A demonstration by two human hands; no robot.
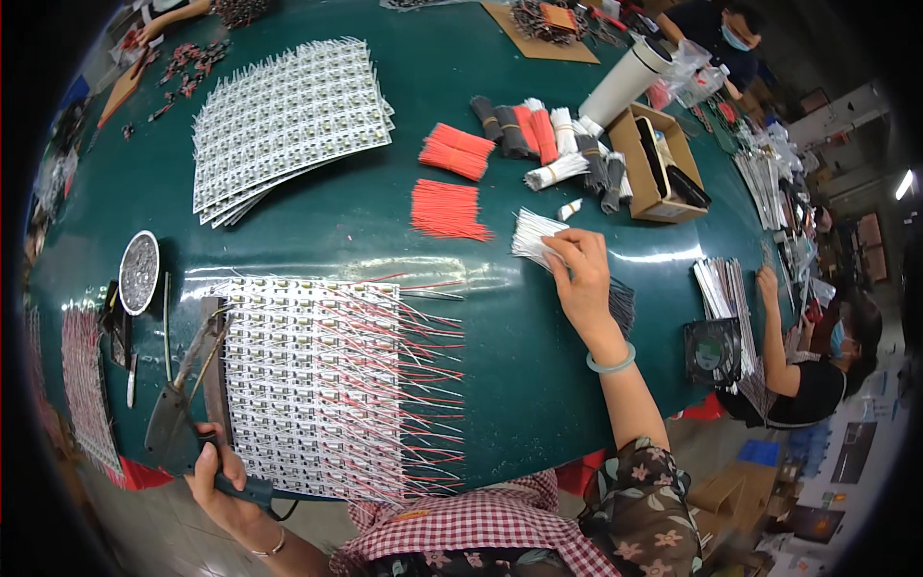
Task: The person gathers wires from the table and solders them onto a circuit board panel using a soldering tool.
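My left hand (226, 481) is wrapped round the grip of a dark soldering gun (175, 425). The gun's tip points up at the top left corner of a white circuit board panel (279, 385). Rows of small parts cover the panel, and red and white wires (433, 385) stick out past its right side. My right hand (582, 279) is at a loose bunch of white wires (535, 237), thumb and fingertips pinched together at its right end. How many wires are in the pinch is hidden. Dark wires (622, 306) lie partly behind this hand.
Red wire bundles (450, 209) and rolled bundles (548, 173) lie farther back, near a cardboard box (663, 207) and a white flask (625, 82). Stacked panels (288, 125) stand far left. A small bowl (140, 274) and a fan (712, 351) flank the workspace. Co-workers sit around.
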